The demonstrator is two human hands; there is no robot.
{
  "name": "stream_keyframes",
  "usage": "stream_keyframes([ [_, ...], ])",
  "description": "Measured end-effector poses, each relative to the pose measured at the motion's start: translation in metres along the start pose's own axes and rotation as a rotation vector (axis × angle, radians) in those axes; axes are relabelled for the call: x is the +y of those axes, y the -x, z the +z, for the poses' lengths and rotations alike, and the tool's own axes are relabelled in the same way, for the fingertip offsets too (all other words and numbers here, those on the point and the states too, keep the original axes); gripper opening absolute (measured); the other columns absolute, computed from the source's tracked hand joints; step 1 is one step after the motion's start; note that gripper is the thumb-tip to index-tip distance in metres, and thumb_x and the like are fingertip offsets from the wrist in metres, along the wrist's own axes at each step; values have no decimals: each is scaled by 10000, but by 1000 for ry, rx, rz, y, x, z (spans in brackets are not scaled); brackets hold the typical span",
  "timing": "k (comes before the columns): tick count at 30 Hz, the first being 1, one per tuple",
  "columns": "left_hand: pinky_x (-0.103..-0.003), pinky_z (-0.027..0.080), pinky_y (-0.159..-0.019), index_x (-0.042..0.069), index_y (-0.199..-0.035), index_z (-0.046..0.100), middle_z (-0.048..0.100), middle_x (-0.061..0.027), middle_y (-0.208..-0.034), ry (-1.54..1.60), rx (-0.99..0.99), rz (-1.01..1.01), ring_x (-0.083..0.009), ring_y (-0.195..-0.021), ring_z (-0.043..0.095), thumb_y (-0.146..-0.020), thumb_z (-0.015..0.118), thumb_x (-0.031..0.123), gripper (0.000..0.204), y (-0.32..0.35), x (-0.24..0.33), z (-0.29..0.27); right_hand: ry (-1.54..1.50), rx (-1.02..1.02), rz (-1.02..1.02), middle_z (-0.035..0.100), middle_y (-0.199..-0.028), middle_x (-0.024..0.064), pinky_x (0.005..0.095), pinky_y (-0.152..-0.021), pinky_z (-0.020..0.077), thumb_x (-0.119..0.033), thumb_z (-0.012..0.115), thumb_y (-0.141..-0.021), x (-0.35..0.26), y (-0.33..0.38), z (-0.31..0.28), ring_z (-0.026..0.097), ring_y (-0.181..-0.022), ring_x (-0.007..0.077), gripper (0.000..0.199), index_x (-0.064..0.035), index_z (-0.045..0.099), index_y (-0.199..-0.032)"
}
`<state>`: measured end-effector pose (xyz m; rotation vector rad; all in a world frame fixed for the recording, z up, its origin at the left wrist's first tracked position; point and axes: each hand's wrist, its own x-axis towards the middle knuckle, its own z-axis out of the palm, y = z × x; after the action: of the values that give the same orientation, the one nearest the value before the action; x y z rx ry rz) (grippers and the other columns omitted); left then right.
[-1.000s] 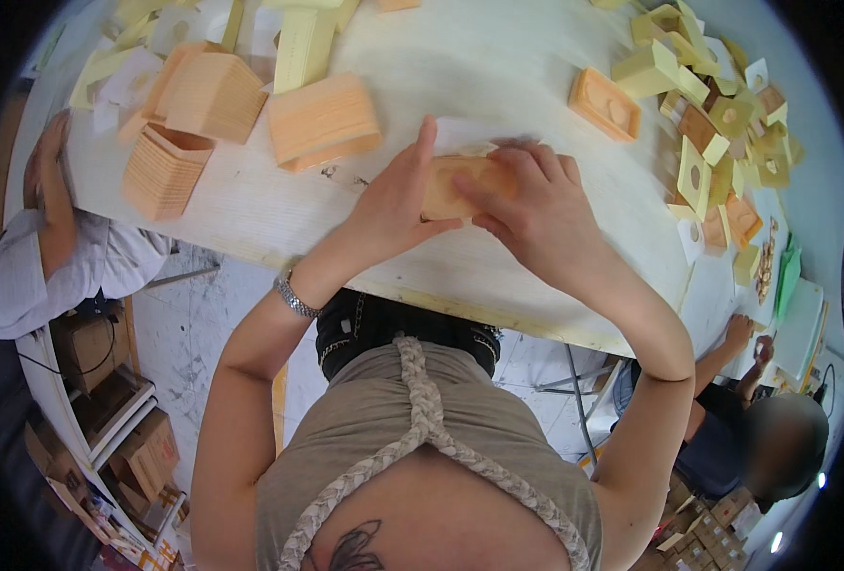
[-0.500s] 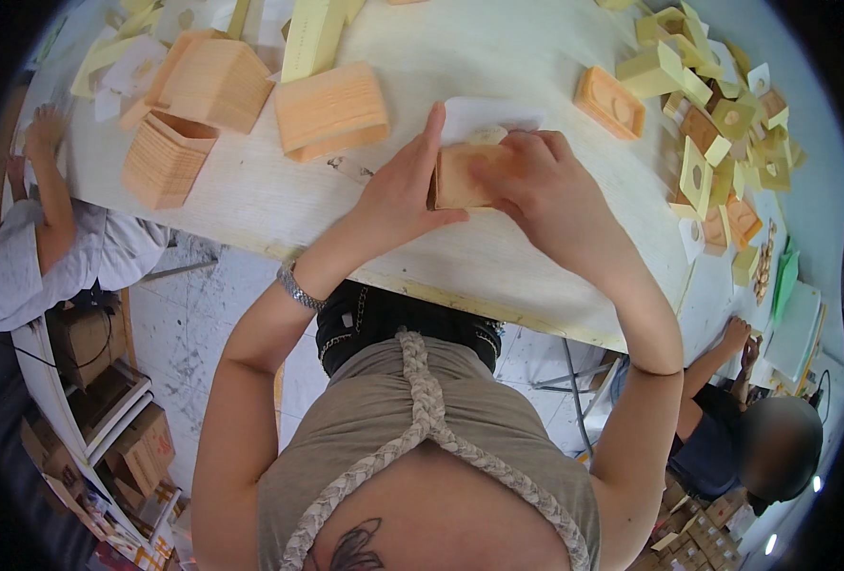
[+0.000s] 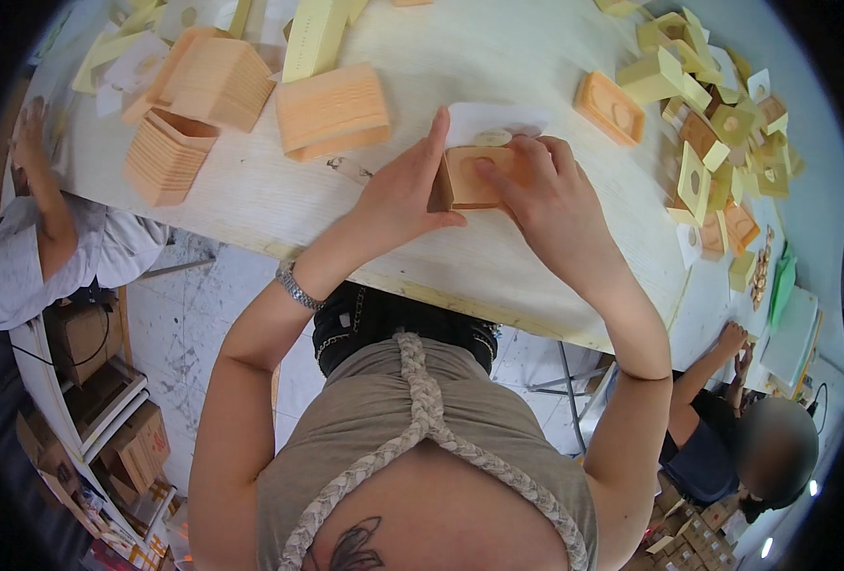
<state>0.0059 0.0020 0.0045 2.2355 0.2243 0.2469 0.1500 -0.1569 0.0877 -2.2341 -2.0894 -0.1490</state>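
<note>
Near the table's front edge, my left hand [image 3: 398, 195] holds the left side of a small cardboard box [image 3: 445, 187], its thumb and fingers spread around the box's wall. An orange plastic insert [image 3: 469, 188] with a round hollow sits in the box's opening. On the box's right side is my right hand [image 3: 557, 202], thumb pressed onto the insert and fingers curled over the far right edge. A white lid flap [image 3: 474, 119] stands open at the far side. My right fingers hide part of the box.
Stacks of nested orange inserts [image 3: 217, 81] stand left, with another orange stack [image 3: 334, 109] nearer the middle. A single insert [image 3: 610, 108] lies right, before a pile of yellow boxes [image 3: 655, 74]. Co-workers sit at both sides: one hand [image 3: 31, 133] left, another [image 3: 732, 337] right.
My right hand has shifted slightly right, and its thumb now shows on the insert, uncovering more of it. My left hand keeps its hold. The left co-worker's hand has moved left.
</note>
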Motion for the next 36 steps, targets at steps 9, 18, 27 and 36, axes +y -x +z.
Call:
stream_keyframes([
  [9,-414,421,-1046,60,-1544,-103,342,-293,-1491,-4,24,-12,-413,-1330,436,-677,875,312,1331,1,-1,2,-176,27,-82,561,-1321,158,408,-979,450,-103,688,-756,12,14,3,535,-1193,285,391,-71,668,-1145],
  [18,-416,429,-1038,60,-1543,-107,348,-297,-1483,-54,-3,19,-413,-1318,448,-691,864,270,1309,1,-1,3,-300,-26,-47,660,-1213,59,416,-948,381,-145,750,-713,26,20,4,528,-1168,195,301,-45,721,-995],
  [27,-423,466,-983,50,-1533,-131,408,-294,-1427,-66,2,28,-424,-1264,489,-697,866,266,1318,0,-2,6,288,-193,-219,658,-1189,104,382,-856,482,-109,682,-713,-16,25,10,537,-1123,256,291,41,695,-962],
  [36,-429,512,-852,38,-1541,-54,560,-217,-1182,-38,77,124,-391,-1055,582,-679,860,250,1275,2,-3,9,-305,158,-94,638,-1148,127,336,-853,518,-107,635,-699,-20,5,34,546,-1082,277,364,-7,682,-1046],
])
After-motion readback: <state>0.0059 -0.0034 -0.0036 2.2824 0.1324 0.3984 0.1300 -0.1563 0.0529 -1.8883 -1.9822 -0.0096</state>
